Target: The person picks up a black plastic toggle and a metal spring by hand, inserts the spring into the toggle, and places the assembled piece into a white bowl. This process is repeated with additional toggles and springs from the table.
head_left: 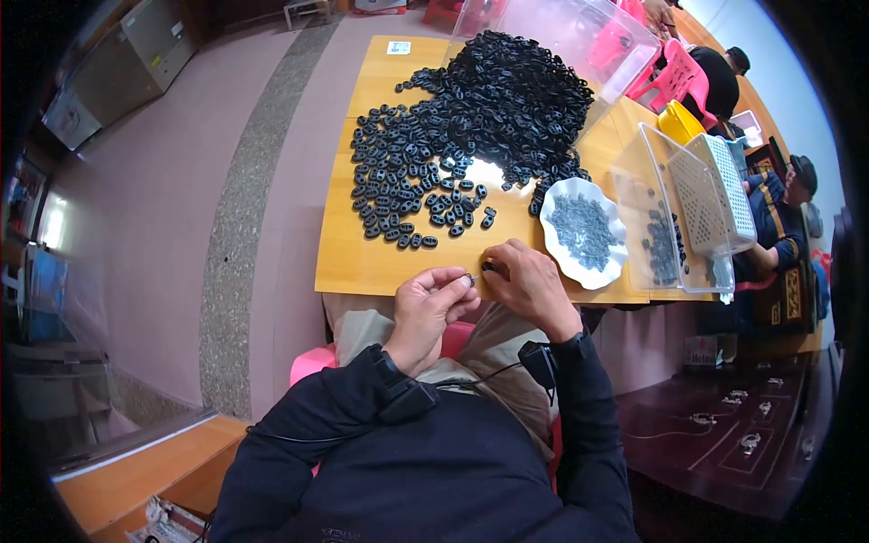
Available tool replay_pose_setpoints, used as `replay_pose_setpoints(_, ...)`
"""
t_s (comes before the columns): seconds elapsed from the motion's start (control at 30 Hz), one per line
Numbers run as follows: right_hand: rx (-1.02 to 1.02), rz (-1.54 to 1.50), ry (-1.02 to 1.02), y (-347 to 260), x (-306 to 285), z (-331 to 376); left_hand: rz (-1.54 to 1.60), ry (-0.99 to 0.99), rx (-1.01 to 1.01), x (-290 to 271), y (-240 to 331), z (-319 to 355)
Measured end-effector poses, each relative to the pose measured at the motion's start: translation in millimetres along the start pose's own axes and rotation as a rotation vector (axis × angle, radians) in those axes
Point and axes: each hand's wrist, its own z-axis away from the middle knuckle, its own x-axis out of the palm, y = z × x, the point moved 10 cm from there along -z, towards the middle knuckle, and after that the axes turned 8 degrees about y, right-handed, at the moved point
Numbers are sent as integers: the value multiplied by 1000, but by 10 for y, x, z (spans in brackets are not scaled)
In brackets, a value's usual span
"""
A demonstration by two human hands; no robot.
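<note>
Dark cloth fills the nearest part of the view: the wearer's black top point(434, 471), its two sleeves reaching forward over pale trousers point(364, 333) and a pink seat point(309, 363). Both hands meet close to the near edge of a yellow wooden table point(339, 267). The left hand point(422, 306) is pinching a tiny part point(470, 280) between thumb and forefinger, with the other fingers curled in. Just beside it, the right hand point(532, 279) is bent downward with its fingers drawn together around a small black piece point(490, 267); how firmly it grips is hard to tell. Beyond the hands, loose black pieces point(385, 185), oval with two holes, spread over the left part of the table, and behind them rises a dense black heap point(516, 90) by a large clear bin point(625, 41). Right of the right hand stands a white bowl point(593, 279) with a wavy rim, holding many little grey parts point(581, 231). Farther right, a clear box point(638, 158) has more black pieces inside, near a white basket point(715, 185) with holes and a yellow tub point(679, 123).
</note>
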Motion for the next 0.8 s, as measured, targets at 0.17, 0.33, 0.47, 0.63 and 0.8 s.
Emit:
replay_pose_setpoints(0.17,-27,15,-29,-10,-4,65,-4,5,8,-7,20,6)
replay_pose_setpoints(0.33,-51,-7,19,-4,-56,111,-5,8,-9,5,3,3)
replay_pose_setpoints(0.47,-11,-164,111,70,-113,122,-7,6,-14,-2,6,5)
replay_pose_setpoints(0.63,245,-651,96,357,37,155,-13,9,-14,1,47,22)
replay_pose_setpoints(0.8,372,-986,14,473,180,209,-24,23,-26,30,41,10)
